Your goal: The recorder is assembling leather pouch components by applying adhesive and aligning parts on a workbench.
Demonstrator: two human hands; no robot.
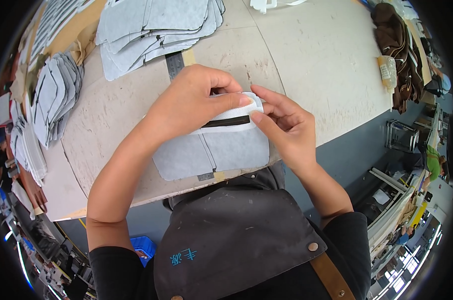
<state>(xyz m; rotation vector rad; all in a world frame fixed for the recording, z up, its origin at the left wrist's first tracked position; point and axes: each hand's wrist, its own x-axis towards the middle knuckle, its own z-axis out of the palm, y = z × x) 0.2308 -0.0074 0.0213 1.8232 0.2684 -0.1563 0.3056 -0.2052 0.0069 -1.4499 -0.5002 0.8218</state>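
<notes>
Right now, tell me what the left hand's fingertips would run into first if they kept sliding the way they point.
Probably the right hand: the left hand points rightward across the white strip, and their fingertips nearly meet there.

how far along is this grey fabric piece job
Done, it seems: grey cut pieces stacked at the table's far side. In hand: the left hand and right hand press a white strip with a dark band onto the grey piece. What remains can't be told; another pile sits left.

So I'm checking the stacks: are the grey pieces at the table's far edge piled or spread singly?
Piled. The grey pieces overlap in a loose, fanned stack, edges offset, on the table.
</notes>
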